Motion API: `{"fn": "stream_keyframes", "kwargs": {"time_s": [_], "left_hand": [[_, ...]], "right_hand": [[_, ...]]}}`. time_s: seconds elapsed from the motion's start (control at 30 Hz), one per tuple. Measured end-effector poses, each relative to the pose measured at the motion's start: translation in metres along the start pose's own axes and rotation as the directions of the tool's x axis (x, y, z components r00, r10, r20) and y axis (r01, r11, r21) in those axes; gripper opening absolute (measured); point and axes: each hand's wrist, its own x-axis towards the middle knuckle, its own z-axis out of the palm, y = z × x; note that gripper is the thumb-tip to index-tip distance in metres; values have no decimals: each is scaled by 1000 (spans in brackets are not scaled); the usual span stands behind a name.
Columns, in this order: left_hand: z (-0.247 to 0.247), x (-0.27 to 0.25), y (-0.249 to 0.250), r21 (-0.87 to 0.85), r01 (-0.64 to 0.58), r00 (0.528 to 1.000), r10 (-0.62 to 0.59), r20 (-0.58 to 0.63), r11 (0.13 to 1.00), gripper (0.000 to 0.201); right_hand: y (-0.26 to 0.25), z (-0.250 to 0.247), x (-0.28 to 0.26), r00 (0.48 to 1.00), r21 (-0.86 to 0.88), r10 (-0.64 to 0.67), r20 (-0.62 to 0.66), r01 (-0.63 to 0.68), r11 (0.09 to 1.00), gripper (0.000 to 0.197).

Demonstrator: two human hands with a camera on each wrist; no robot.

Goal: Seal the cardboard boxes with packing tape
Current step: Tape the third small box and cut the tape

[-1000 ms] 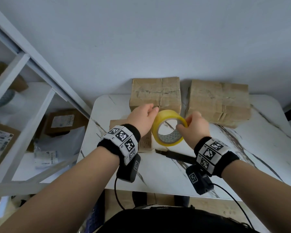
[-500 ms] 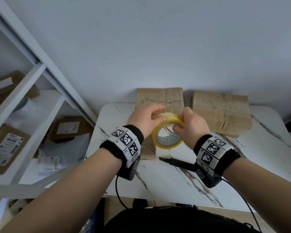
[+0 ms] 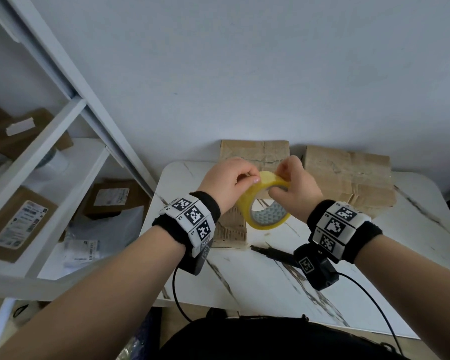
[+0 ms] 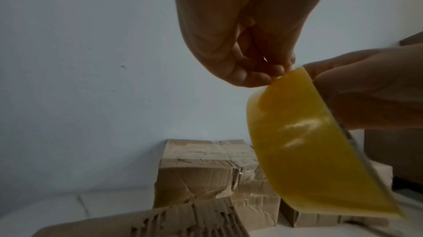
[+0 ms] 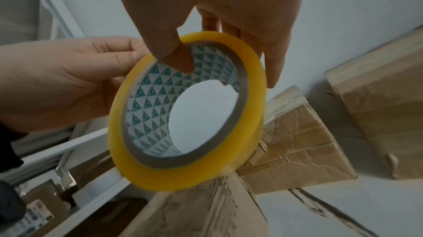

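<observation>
A yellow packing tape roll (image 3: 264, 207) with a patterned core hangs in the air above the marble table (image 3: 374, 255). My right hand (image 3: 278, 184) holds it at the top, thumb (image 5: 176, 56) inside the core and fingers outside. My left hand (image 3: 250, 178) has curled fingertips (image 4: 251, 74) pinching at the roll's top edge (image 4: 295, 74). Whether a tape end is lifted, I cannot tell. Two cardboard boxes (image 3: 255, 152) (image 3: 348, 178) stand at the back by the wall. A smaller, ribbed cardboard box (image 3: 231, 231) lies below my left wrist.
A black pen-like tool (image 3: 270, 253) lies on the table just in front of the small box. A white shelf unit (image 3: 50, 157) with parcels and bags stands to the left. The wall is close behind the boxes.
Both hands have come together at the top of the roll. The left fingers moved from the roll's left side to its top edge, and the right thumb went into the core.
</observation>
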Motion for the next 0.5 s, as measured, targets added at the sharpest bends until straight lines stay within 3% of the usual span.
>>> {"fn": "stream_keyframes", "kwargs": {"time_s": [0.1, 0.23, 0.43, 0.5], "left_hand": [[-6, 4, -4, -94, 66, 998, -67, -5, 993, 10], [-9, 1, -7, -209, 136, 991, -135, 20, 968, 12], [-12, -3, -13, -301, 227, 973, -226, 39, 926, 11], [-14, -4, -15, -334, 265, 964, -251, 86, 905, 12]], "right_hand": [[-3, -4, 3, 999, 86, -18, 46, 15, 996, 29], [1, -7, 8, 999, 62, -14, 42, 12, 998, 22], [-5, -1, 7, 984, -186, -117, 135, 141, 972, 23], [-8, 1, 6, 980, -251, -91, 176, 134, 959, 29]]}}
